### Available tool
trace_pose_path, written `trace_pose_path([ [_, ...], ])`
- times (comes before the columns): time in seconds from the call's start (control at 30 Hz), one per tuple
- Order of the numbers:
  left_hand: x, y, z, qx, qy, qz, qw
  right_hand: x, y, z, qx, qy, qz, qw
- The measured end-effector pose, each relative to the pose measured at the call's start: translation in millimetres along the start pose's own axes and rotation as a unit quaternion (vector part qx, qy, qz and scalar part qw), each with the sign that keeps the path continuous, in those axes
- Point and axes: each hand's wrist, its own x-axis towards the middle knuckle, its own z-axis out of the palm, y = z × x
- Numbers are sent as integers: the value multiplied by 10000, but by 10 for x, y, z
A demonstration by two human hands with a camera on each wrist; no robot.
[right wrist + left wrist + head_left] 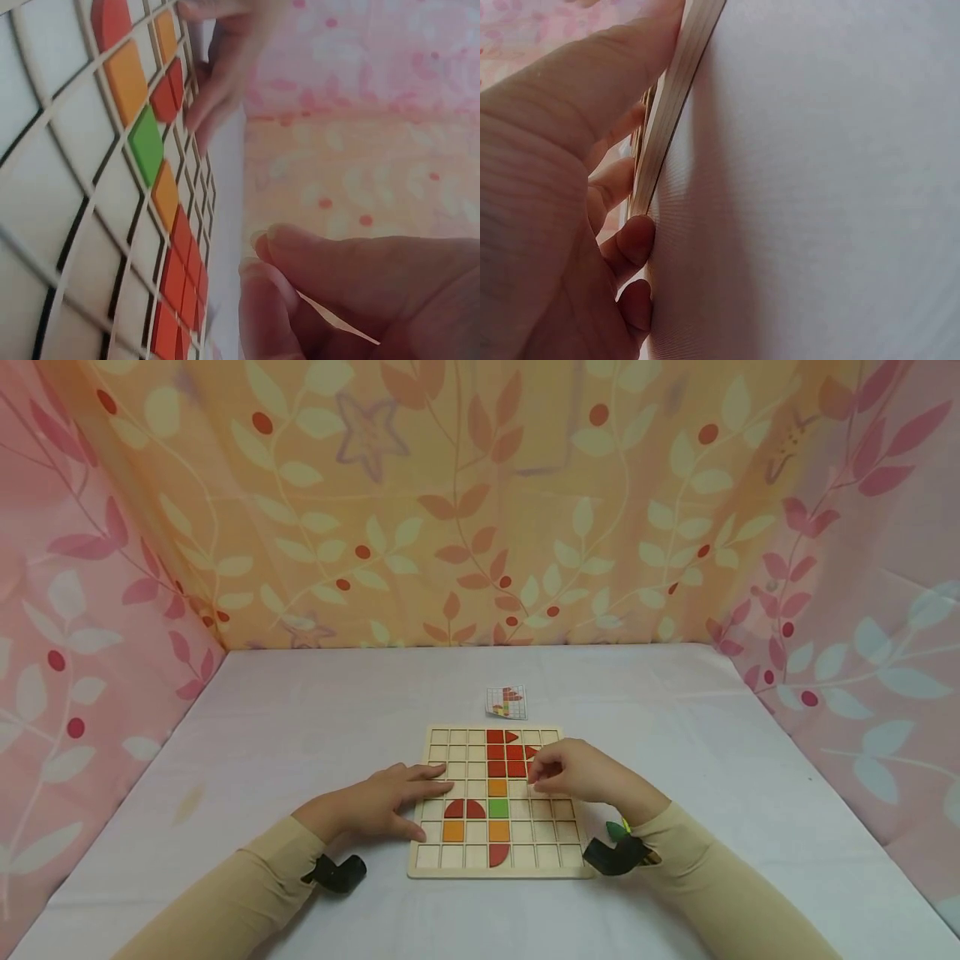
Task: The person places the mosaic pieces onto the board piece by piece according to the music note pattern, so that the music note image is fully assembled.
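Note:
A wooden grid board [498, 873] lies on the table before me. My left hand [378, 797] rests over its left side with fingers spread; in the left wrist view, the thumb [600, 79] lies along the board's edge. Over the right side, my right hand [581, 777] is curled, thumb and fingertips together, with no piece showing between them in the right wrist view. Close to its fingertips are red squares [516, 768] and a partly covered red triangle [530, 752]. Below them in one column sit an orange square [497, 788], a green square [146, 146] and another orange square [498, 831].
Red quarter-circle pieces [454, 809] and an orange square [453, 832] sit in the board's lower left cells. Behind the board lies a small printed pattern card [507, 702]. A green piece [617, 832] shows beside the right wrist. Patterned cloth walls [480, 527] enclose the table.

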Motion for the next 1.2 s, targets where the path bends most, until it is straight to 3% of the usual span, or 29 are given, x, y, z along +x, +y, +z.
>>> trace_pose_path([
  [0.3, 22, -29, 11, 34, 39, -25, 10000, -303, 260, -231, 204, 166, 581, 9980],
  [0.63, 28, -54, 27, 86, 117, 88, 9999, -627, 629, -248, 290, 162, 1296, 9910],
  [0.9, 11, -21, 16, 14, 61, 23, 10000, -777, 769, -220, 76, -21, 1038, 9946],
  [1.2, 7, -10, 15, -29, 21, -65, 10000, -805, 830, -216, -398, -94, 923, 9949],
])
